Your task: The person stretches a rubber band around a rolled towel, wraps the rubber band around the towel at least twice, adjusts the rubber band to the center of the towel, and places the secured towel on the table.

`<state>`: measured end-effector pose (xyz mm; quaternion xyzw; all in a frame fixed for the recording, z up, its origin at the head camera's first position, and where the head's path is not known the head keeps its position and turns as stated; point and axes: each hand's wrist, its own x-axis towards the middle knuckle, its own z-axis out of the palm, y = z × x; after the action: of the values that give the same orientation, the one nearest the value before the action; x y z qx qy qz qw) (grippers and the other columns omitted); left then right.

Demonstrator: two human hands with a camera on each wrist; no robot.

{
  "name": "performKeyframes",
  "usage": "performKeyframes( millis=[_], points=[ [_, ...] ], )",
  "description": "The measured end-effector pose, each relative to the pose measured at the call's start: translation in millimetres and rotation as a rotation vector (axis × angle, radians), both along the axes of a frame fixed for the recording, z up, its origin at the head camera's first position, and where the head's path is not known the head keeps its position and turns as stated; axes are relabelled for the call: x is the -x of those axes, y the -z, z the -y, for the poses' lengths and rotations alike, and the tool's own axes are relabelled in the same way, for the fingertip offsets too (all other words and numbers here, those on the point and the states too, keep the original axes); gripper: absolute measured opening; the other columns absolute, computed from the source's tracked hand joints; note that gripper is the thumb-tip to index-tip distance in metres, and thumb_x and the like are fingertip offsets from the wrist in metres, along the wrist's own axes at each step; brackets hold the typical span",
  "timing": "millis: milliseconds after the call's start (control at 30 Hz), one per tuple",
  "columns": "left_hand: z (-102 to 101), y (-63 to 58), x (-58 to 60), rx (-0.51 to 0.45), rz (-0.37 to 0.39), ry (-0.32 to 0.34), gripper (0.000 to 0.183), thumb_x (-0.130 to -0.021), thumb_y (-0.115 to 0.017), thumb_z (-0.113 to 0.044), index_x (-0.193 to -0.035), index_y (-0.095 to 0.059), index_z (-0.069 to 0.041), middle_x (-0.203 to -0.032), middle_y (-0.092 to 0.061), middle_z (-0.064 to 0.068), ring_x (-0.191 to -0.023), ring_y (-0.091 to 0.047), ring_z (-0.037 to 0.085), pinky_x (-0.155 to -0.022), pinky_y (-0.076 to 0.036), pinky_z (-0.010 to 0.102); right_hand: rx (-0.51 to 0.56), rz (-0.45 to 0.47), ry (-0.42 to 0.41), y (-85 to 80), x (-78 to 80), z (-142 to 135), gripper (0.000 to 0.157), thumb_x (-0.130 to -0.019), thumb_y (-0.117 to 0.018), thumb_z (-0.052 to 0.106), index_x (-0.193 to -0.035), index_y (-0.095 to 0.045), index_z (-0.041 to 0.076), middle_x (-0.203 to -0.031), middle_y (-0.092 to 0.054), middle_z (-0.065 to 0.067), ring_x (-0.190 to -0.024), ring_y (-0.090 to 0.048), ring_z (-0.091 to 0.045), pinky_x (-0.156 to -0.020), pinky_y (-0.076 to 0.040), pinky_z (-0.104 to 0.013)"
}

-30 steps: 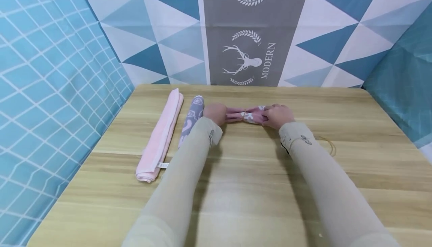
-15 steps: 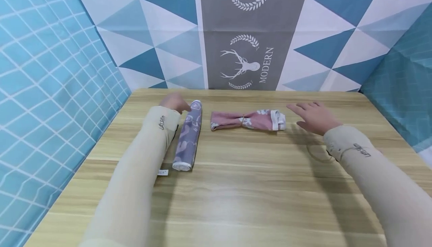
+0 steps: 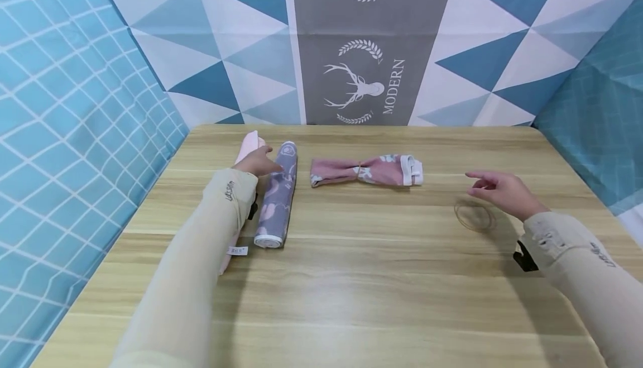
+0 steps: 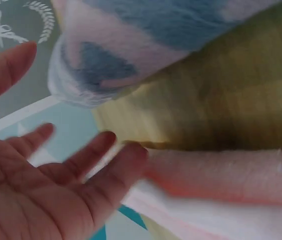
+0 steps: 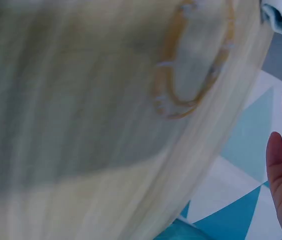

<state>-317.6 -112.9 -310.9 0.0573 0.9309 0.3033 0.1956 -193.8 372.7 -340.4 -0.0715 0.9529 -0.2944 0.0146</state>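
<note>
My left hand [image 3: 257, 162] hovers over the rolled pink towel [image 3: 249, 143], its fingers spread and holding nothing. Just right of it lies a rolled grey-purple patterned towel [image 3: 276, 197]. In the left wrist view the fingertips overlap the end of the pink towel [image 4: 230, 175], with the patterned roll [image 4: 131, 45] above. A dusty-pink towel [image 3: 385, 170] lies sideways at the back middle, cinched at its waist by a thin rubber band [image 3: 359, 169]. My right hand [image 3: 509, 192] is raised, fingers loosely extended, beside loose rubber bands [image 5: 170, 40] on the table.
All of this is on a wooden table [image 3: 351, 278]. A patterned cloth [image 3: 261, 77] with a deer print hangs right behind its far edge, and blue checked fabric [image 3: 65, 133] walls off the left. A white tag [image 3: 238, 251] sticks out from the pink towel.
Both hands have let go of the banded dusty-pink towel. The left hand has moved left to the pink towel; the right hand has moved right and nearer, to the loose rubber bands.
</note>
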Motion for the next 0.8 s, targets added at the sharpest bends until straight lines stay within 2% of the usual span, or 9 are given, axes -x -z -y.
performKeyframes(
  millis=[133, 233, 300, 400, 500, 533, 600, 700, 800],
  points=[
    [-5, 8.6, 1.5, -0.062, 0.063, 0.019, 0.079, -0.088, -0.06, -0.007, -0.152, -0.015, -0.002, -0.154, -0.017, 0.026, -0.137, -0.025, 0.039, -0.111, -0.027, 0.045, 0.027, 0.003, 0.049, 6.3, -6.1, -4, 0.044, -0.091, -0.066, 0.013, -0.129, -0.055, -0.008, -0.104, -0.064, -0.024, -0.083, -0.055, -0.009, -0.064, -0.048, -0.019],
    [-10, 13.0, -0.3, -0.055, 0.109, 0.009, 0.079, -0.088, -0.06, -0.005, -0.153, -0.016, -0.009, -0.154, -0.017, 0.025, -0.133, -0.031, 0.038, -0.105, -0.035, 0.043, 0.039, 0.014, 0.071, 10.8, -7.3, -7, 0.04, -0.09, -0.066, 0.011, -0.126, -0.058, -0.007, -0.105, -0.065, -0.025, -0.081, -0.054, -0.001, -0.064, -0.048, -0.019],
    [-12, 14.3, -1.1, -0.05, 0.139, -0.001, 0.079, -0.089, -0.059, -0.004, -0.154, -0.015, -0.013, -0.154, -0.016, 0.025, -0.13, -0.034, 0.038, -0.098, -0.041, 0.041, 0.045, 0.014, 0.077, 13.6, -7.5, -9, 0.038, -0.09, -0.065, 0.008, -0.123, -0.059, -0.008, -0.105, -0.065, -0.025, -0.079, -0.053, 0.004, -0.064, -0.048, -0.018],
    [-13, 15.0, -0.7, -0.031, 0.156, 0.004, 0.079, -0.09, -0.058, -0.006, -0.155, -0.013, -0.018, -0.153, -0.017, 0.024, -0.114, -0.045, 0.034, -0.079, -0.046, 0.034, 0.058, 0.029, 0.061, 16.8, -8.1, -11, 0.035, -0.09, -0.065, 0.006, -0.121, -0.06, -0.009, -0.105, -0.066, -0.026, -0.078, -0.052, 0.009, -0.065, -0.048, -0.016],
    [-11, 16.9, 1.1, -0.043, 0.187, 0.005, 0.077, -0.092, -0.053, -0.007, -0.155, -0.011, -0.022, -0.152, -0.019, 0.023, -0.086, -0.05, 0.025, -0.061, -0.044, 0.027, 0.046, 0.063, 0.045, 19.4, -7.6, -12, 0.032, -0.089, -0.066, 0.007, -0.117, -0.063, -0.009, -0.106, -0.066, -0.026, -0.081, -0.056, 0.003, -0.067, -0.048, -0.017],
    [-10, 17.7, 1.4, -0.045, 0.189, 0.01, 0.076, -0.093, -0.051, -0.007, -0.155, -0.011, -0.022, -0.151, -0.02, 0.023, -0.077, -0.048, 0.022, -0.057, -0.043, 0.026, 0.029, 0.073, 0.042, 20.3, -7.3, -12, 0.031, -0.089, -0.066, 0.007, -0.116, -0.064, -0.009, -0.106, -0.066, -0.025, -0.083, -0.058, -0.003, -0.068, -0.049, -0.019],
    [-10, 19.1, 1.2, -0.063, 0.203, 0.013, 0.075, -0.093, -0.048, -0.007, -0.155, -0.01, -0.023, -0.15, -0.02, 0.023, -0.071, -0.047, 0.02, -0.055, -0.044, 0.026, -0.006, 0.094, 0.035, 21.8, -6.3, -13, 0.029, -0.089, -0.066, 0.009, -0.113, -0.066, -0.008, -0.106, -0.066, -0.026, -0.089, -0.063, -0.018, -0.072, -0.052, -0.028],
    [-8, 22.0, 1.0, -0.086, 0.223, 0.036, 0.076, -0.093, -0.049, -0.006, -0.155, -0.007, -0.022, -0.153, -0.014, 0.024, -0.083, -0.053, 0.026, -0.063, -0.049, 0.031, -0.058, 0.12, 0.045, 24.6, -5.3, -15, 0.028, -0.09, -0.065, 0.012, -0.111, -0.067, -0.007, -0.105, -0.066, -0.026, -0.097, -0.061, -0.037, -0.078, -0.051, -0.045],
    [-9, 25.4, 0.5, -0.087, 0.23, 0.064, 0.079, -0.093, -0.052, -0.007, -0.155, -0.006, -0.022, -0.155, -0.008, 0.024, -0.106, -0.05, 0.034, -0.078, -0.05, 0.038, -0.098, 0.134, 0.066, 26.9, -5.4, -15, 0.028, -0.091, -0.064, 0.012, -0.11, -0.067, -0.007, -0.101, -0.068, -0.024, -0.093, -0.061, -0.037, -0.077, -0.049, -0.048]
  ],
)
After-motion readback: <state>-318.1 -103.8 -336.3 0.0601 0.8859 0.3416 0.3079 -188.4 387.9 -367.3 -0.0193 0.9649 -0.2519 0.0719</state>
